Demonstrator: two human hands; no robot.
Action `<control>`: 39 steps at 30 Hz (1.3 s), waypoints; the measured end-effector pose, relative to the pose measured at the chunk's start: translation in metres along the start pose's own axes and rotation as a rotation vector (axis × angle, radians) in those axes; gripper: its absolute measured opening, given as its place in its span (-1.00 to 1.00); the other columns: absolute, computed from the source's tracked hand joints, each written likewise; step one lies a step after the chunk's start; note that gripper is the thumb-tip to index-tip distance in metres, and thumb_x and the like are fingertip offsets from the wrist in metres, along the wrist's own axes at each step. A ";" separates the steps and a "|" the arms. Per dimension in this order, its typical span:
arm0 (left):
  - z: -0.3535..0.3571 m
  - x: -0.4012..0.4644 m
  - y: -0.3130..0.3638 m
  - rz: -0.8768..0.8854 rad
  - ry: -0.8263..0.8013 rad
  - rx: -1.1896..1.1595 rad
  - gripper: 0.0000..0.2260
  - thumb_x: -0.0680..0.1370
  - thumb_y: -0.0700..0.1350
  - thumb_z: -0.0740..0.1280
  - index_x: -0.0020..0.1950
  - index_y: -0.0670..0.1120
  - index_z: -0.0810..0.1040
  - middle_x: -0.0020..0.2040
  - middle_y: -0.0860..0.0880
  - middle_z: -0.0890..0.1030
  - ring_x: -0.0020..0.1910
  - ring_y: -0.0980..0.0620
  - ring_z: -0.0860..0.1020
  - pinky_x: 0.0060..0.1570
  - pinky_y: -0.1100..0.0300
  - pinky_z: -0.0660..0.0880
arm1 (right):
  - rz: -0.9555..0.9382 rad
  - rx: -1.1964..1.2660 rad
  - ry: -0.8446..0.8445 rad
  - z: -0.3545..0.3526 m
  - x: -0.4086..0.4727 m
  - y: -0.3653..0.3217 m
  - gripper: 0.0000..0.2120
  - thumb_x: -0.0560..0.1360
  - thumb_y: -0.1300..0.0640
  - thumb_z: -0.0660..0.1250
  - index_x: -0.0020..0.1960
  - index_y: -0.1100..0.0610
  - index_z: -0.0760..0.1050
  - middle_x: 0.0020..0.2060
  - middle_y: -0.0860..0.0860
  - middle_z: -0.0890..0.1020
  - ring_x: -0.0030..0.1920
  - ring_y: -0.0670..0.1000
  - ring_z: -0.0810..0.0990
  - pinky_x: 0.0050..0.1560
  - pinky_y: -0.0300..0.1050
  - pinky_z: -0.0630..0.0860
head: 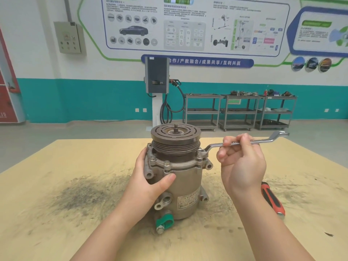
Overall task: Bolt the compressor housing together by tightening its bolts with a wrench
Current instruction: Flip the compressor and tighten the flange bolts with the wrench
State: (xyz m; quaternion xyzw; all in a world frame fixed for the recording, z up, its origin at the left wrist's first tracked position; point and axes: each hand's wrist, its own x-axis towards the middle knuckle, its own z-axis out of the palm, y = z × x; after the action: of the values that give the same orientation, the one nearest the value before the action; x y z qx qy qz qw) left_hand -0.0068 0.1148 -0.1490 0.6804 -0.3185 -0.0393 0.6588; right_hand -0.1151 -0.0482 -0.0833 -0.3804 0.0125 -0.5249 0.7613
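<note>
Several bolts (166, 163) ring the flange of the compressor (176, 172), which stands upright near the middle of the bench (56, 185), pulley end up. I count at least four heads along the front and sides of the flange; any at the back are hidden behind the pulley (176, 137). All the ones I can see sit in their holes, so I judge the threading-in is done and the tightening is what remains. How snug each one is I cannot tell from here.

My wrench (239, 142) has its ring end dropped over the bolt on the right side of the flange, its shaft reaching out to the right, roughly level. My right hand (243, 162) holds that shaft lightly near its middle, fingertips curled over it, with the lower fingers loose. My left hand (150, 176) wraps the housing on its left side, thumb across the front just below the flange, bracing it against the turn.

So I judge I am partway: one bolt under the wrench, the front and left ones yet to be checked or pulled up in turn.

A screwdriver (272, 199) with a red and black handle lies on the bench to my right, well apart from the compressor. Dark smudges stain the bench on both sides.
</note>
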 end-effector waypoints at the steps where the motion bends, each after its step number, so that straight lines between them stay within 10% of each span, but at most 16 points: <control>1: 0.000 0.000 0.000 -0.002 -0.003 -0.003 -0.20 0.14 0.41 0.50 0.25 0.61 0.14 0.30 0.40 0.48 0.27 0.37 0.48 0.18 0.32 0.48 | -0.005 -0.001 -0.013 -0.002 -0.001 0.000 -0.79 0.68 0.21 0.04 -0.11 0.16 0.31 -0.44 0.03 0.57 -0.54 0.00 0.44 -0.50 -0.26 0.37; 6: -0.001 0.003 0.000 0.015 -0.028 -0.037 -0.19 0.17 0.29 0.53 0.33 0.47 0.21 0.19 0.41 0.56 0.19 0.36 0.55 -0.01 0.45 0.52 | -0.038 -0.023 -0.035 -0.004 -0.002 0.003 -0.79 0.68 0.22 0.03 -0.12 0.17 0.31 -0.44 0.02 0.56 -0.56 0.01 0.44 -0.51 -0.26 0.38; 10: -0.004 0.007 0.001 0.021 -0.054 -0.063 -0.08 0.17 0.26 0.53 0.47 0.30 0.21 0.15 0.43 0.57 0.15 0.36 0.57 -0.08 0.50 0.49 | -0.523 -0.211 -0.205 -0.003 -0.021 0.013 -0.82 0.68 0.17 0.07 -0.07 0.04 0.37 -0.34 0.02 0.59 -0.50 0.03 0.51 -0.44 -0.18 0.44; 15: 0.000 0.009 -0.001 0.013 -0.036 -0.061 -0.02 0.04 0.35 0.58 0.40 0.36 0.25 0.34 0.17 0.55 0.29 0.21 0.53 0.25 0.22 0.49 | -1.063 -0.702 -0.625 0.003 -0.038 0.028 -0.72 0.60 0.07 0.31 -0.20 0.19 0.62 -0.27 0.02 0.63 -0.33 0.04 0.55 -0.31 -0.13 0.48; 17: 0.003 0.011 -0.003 -0.014 0.012 -0.034 0.17 -0.11 0.48 0.53 0.46 0.25 0.26 0.44 0.01 0.47 0.42 0.02 0.45 0.42 0.00 0.38 | -1.112 -0.875 -0.643 0.010 -0.043 0.037 -0.79 0.54 0.12 0.41 -0.21 0.23 0.66 -0.25 0.03 0.66 -0.33 0.08 0.55 -0.27 -0.15 0.47; 20: 0.007 0.007 -0.010 0.011 0.148 0.158 -0.07 0.13 0.36 0.48 0.47 0.30 0.27 0.43 0.04 0.44 0.42 0.11 0.43 0.35 0.03 0.44 | -1.101 -0.901 -0.642 0.013 -0.043 0.033 -0.83 0.53 0.15 0.41 -0.16 0.24 0.66 -0.22 0.06 0.66 -0.27 0.09 0.57 -0.21 -0.11 0.51; 25: 0.009 -0.005 -0.009 0.060 0.135 0.113 -0.28 0.24 0.44 0.37 0.37 0.43 0.24 0.09 0.53 0.53 0.11 0.55 0.46 -0.09 0.63 0.37 | -0.581 -0.323 -0.433 0.009 -0.033 0.005 -0.71 0.66 0.00 0.07 -0.14 -0.04 0.49 -0.26 0.01 0.61 -0.35 0.01 0.53 -0.29 -0.17 0.47; 29: 0.004 -0.001 -0.004 0.045 0.065 0.034 -0.23 0.25 0.44 0.38 0.42 0.41 0.21 0.15 0.53 0.51 0.16 0.52 0.46 -0.05 0.61 0.39 | -0.166 -0.061 -0.153 0.006 -0.018 -0.003 -0.64 0.67 0.08 0.05 -0.23 0.10 0.44 -0.38 0.02 0.58 -0.46 -0.01 0.45 -0.40 -0.21 0.39; 39: -0.002 -0.001 -0.005 0.006 -0.027 0.067 0.12 0.11 0.60 0.36 0.57 0.29 0.02 0.47 0.23 0.37 0.43 0.24 0.36 0.30 0.23 0.34 | 0.289 0.211 -0.069 -0.002 -0.001 0.004 -0.72 0.61 0.21 0.02 -0.27 0.12 0.31 -0.43 0.02 0.45 -0.54 -0.03 0.34 -0.46 -0.24 0.28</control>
State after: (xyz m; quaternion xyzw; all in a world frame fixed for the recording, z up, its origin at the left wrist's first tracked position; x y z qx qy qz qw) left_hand -0.0050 0.1164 -0.1539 0.7007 -0.3306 -0.0359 0.6312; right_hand -0.1132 -0.0476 -0.0871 -0.3102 -0.0141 -0.3952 0.8645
